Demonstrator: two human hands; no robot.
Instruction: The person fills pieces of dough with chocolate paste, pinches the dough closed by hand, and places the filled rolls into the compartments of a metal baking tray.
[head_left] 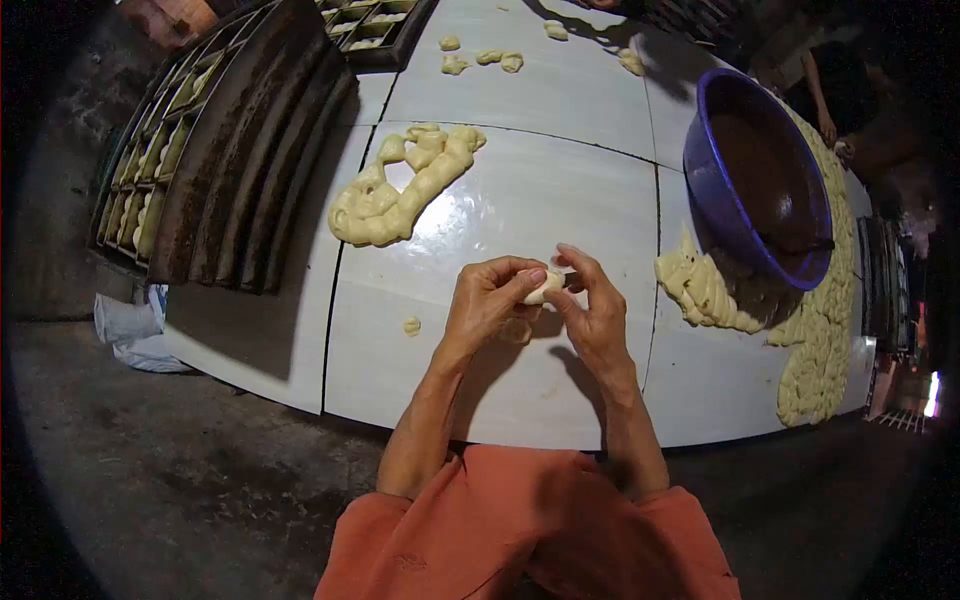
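Observation:
Both hands are in front of me over the white table, holding one small piece of pale dough [545,288] between them. My left hand [482,300] pinches it from the left, thumb on top. From the other side, my right hand [598,312] curls its thumb and fingers around the edge. A small dark bit shows between the dough and the right fingers; I cannot make out what it is. Below the hands another flattened dough piece [515,331] lies on the table, partly covered. A little dough scrap [412,326] lies to the left.
A long folded dough strip [400,200] lies further back. On the right stands a purple basin [700,165] with brown paste, beside a large dough mass [815,370]. Stacked dark trays [250,150] holding dough pieces overhang the left edge. Another person's arm [818,95] is behind the basin.

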